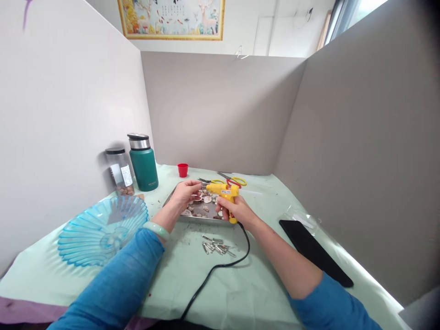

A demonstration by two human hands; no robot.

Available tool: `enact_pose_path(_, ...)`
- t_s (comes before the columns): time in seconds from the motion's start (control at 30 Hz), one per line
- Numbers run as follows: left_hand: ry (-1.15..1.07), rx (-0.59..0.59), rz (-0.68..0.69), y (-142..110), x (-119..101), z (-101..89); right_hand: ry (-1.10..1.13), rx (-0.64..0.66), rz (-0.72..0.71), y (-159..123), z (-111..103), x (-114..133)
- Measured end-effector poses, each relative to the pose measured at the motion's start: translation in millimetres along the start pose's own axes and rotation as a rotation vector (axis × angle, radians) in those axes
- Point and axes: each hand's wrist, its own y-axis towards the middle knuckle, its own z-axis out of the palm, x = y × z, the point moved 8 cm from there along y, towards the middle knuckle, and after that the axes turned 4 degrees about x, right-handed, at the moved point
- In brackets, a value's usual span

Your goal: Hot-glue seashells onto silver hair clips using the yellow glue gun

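Pale grey panels [220, 110] box in a table [261, 293] under mint-green covering. Right hand [237, 208] is clamped on the yellow glue gun [222, 189], held over the far middle of the table, above the right part of a metal tray [202, 220] of shell-like pieces [207, 199]; nozzle points left. Left hand [187, 191] is pinched at the nozzle tip, apparently on a small piece, too small to identify. Hands near each other, not touching. Step in hand looks like gluing at that pinch; next move calls for a steady grip, fingers off the nozzle. Metal clips [216, 246] lie near, in front of tray. Writing: glue-gun label, lettering low on green bottle [143, 167] and white labels on left jar [118, 165] all unreadable; framed picture [172, 18] carries characters, too small. No brand legible.
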Motion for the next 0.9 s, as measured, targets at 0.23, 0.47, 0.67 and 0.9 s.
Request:
enact_pose_path(0.23, 0.011, 0.003, -0.013, -2.8, -1.1, 2.5, 0.021, -0.024, -0.003, 1.0, -1.0, -1.2)
enact_pose_path(0.47, 0.018, 0.006, -0.021, -3.5, -0.4, 2.6, 0.025, -0.012, -0.006, 1.0, -0.7, -0.4)
enact_pose_path(0.67, 0.038, 0.004, -0.025, -1.6, 1.6, 1.2, 0.034, -0.034, -0.009, 1.5, -1.6, -1.8)
enact_pose_path(0.9, 0.017, -0.009, -0.024, -1.1, 0.4, 0.2, -0.003, -0.012, -0.024, 4.2, -0.7, -6.6)
